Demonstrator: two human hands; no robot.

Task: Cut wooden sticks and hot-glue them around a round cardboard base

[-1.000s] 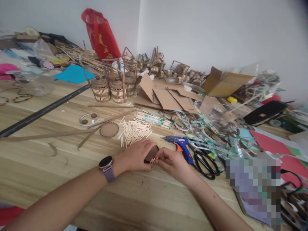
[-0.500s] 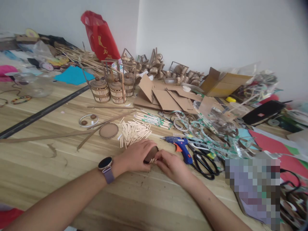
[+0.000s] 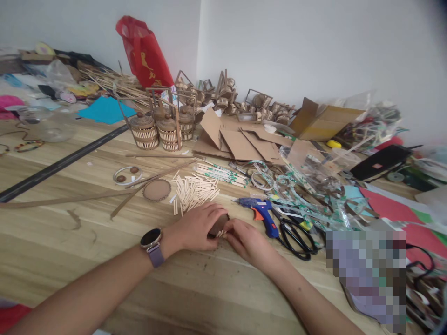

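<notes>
Curled round a small brown round piece, my left hand keeps it just above the wooden table. Short pale sticks show along the near edge of that piece. The fingertips of my right hand are pinched at those sticks; whether a stick is between them is hidden. Beyond my left hand lies a pile of short pale sticks. A brown disc with a scalloped rim lies to its left. A blue glue gun and black-handled scissors lie right of my hands.
Several lidded baskets with tall handles stand behind the sticks. Cardboard pieces lie at the back centre, a red bag behind the baskets. Plastic strips clutter the right. A long dark strip crosses the left.
The whole view has shifted very slightly. Both hands keep nearly the same pose at the brown piece.
</notes>
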